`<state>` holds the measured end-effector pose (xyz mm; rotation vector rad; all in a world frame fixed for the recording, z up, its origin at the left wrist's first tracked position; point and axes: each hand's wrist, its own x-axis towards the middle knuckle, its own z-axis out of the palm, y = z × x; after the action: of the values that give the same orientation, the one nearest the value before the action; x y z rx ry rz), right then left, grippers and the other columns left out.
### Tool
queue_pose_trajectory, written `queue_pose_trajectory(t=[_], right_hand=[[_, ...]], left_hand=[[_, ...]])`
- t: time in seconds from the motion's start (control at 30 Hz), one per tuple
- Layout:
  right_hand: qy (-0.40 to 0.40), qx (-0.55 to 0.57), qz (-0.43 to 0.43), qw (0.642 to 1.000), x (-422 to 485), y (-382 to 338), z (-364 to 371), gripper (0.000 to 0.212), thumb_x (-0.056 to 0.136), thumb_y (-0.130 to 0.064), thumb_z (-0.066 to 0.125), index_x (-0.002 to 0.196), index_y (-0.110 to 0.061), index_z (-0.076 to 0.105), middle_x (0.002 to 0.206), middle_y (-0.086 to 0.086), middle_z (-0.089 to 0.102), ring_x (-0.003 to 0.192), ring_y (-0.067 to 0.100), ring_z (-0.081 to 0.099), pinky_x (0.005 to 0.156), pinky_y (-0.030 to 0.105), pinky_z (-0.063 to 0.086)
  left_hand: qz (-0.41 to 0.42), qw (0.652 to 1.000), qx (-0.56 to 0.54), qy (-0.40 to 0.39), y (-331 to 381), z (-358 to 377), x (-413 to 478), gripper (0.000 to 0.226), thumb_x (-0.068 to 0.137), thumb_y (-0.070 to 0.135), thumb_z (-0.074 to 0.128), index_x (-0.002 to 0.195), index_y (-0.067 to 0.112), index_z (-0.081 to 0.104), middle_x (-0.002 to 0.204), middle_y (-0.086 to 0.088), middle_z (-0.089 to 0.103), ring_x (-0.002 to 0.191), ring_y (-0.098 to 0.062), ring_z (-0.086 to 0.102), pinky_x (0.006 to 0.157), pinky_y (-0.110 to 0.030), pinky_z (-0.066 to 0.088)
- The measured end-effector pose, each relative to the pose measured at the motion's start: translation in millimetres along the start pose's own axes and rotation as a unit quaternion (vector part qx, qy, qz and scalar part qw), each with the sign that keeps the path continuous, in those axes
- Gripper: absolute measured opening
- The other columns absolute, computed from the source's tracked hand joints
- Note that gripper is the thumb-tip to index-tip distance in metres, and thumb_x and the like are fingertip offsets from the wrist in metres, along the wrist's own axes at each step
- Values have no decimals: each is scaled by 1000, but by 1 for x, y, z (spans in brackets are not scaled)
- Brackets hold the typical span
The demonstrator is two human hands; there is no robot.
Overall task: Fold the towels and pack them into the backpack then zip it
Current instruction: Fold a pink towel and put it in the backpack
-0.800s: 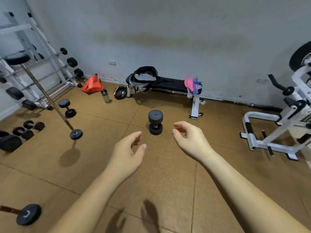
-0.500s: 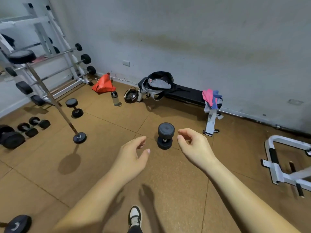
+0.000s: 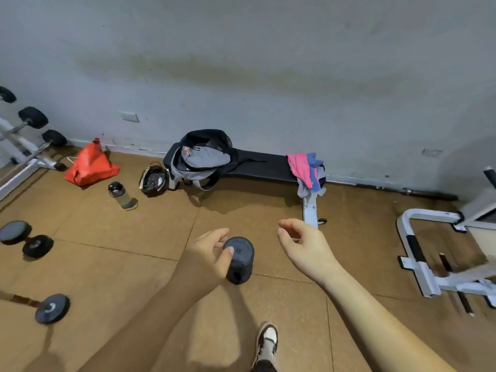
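Pink and blue towels [image 3: 306, 170] are seen heaped upper right of centre, well apart from and directly above the right hand [image 3: 306, 245], the nearer one. The open backpack [image 3: 201, 159] is set to their left. Nothing is held by either hand. Fingers are loosely curled, left hand [image 3: 206, 253] included.

Both hands [image 3: 206, 251] [image 3: 303, 244] raised and empty, grey backpack [image 3: 201, 159] open on black bench [image 3: 263, 166], towels [image 3: 306, 170] draped at its end
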<state>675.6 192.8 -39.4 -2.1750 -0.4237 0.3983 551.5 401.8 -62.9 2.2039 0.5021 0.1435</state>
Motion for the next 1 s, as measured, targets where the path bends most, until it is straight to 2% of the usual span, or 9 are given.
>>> queue_pose_trajectory(t=[0.13,0.23,0.3,0.43,0.57,0.67,0.8,0.93,1.0], right_hand=[[-3,13,-2,1000,122,16,-1,29,103,-31,58,129,-24,68,112,-16,67,104,-4,60,82,5,40],[-11,23,-6,1000,211,25,-2,24,102,-27,60,123,-22,70,107,-14,69,100,-3,63,77,0,40],[-25,39,2,999,268,20,-4,23,102,-27,60,121,-22,71,105,-14,70,99,-2,64,76,2,40],[-46,46,4,998,368,7,-13,20,102,-26,60,119,-24,70,108,-12,70,99,-6,62,78,4,42],[-35,49,12,998,452,9,-12,20,100,-28,61,117,-25,71,106,-13,71,101,1,66,90,21,50],[-17,48,32,998,515,22,-5,24,100,-28,62,121,-21,72,109,-12,73,104,3,67,97,26,53],[28,42,76,996,586,36,4,20,100,-22,63,117,-19,72,104,-14,72,101,-1,67,96,25,53],[54,46,122,990,649,49,0,15,100,-23,63,112,-26,71,100,-17,72,101,3,68,95,27,54],[73,54,149,985,667,57,-13,17,100,-22,63,114,-22,72,98,-18,71,99,0,68,91,20,52]], left_hand=[[-11,999,35,-28,-9,12,118,46,101,31,62,146,22,57,131,11,65,118,-1,59,103,-24,48],[-31,999,18,-29,-8,17,190,38,100,24,65,138,21,63,125,10,68,115,-3,62,104,-27,50],[-35,999,19,-37,-5,16,240,29,100,23,65,128,25,66,114,14,68,111,1,62,99,-25,51],[-41,999,8,-26,3,9,336,42,99,28,66,141,25,61,123,11,66,116,-1,61,103,-26,50],[-26,999,4,-45,1,12,429,44,100,29,65,143,24,60,126,15,66,118,3,60,107,-28,50],[-9,997,9,-70,-9,19,508,40,100,27,64,139,19,63,122,10,69,115,-1,64,105,-32,53],[28,993,13,-115,-27,31,613,46,101,29,63,146,19,58,138,9,64,125,-4,61,110,-29,49],[51,985,40,-161,-33,55,709,42,102,24,62,143,18,60,133,6,68,121,-7,63,105,-28,50],[50,976,61,-201,-21,71,742,37,101,25,62,137,18,63,128,3,69,117,-13,66,102,-34,53]])
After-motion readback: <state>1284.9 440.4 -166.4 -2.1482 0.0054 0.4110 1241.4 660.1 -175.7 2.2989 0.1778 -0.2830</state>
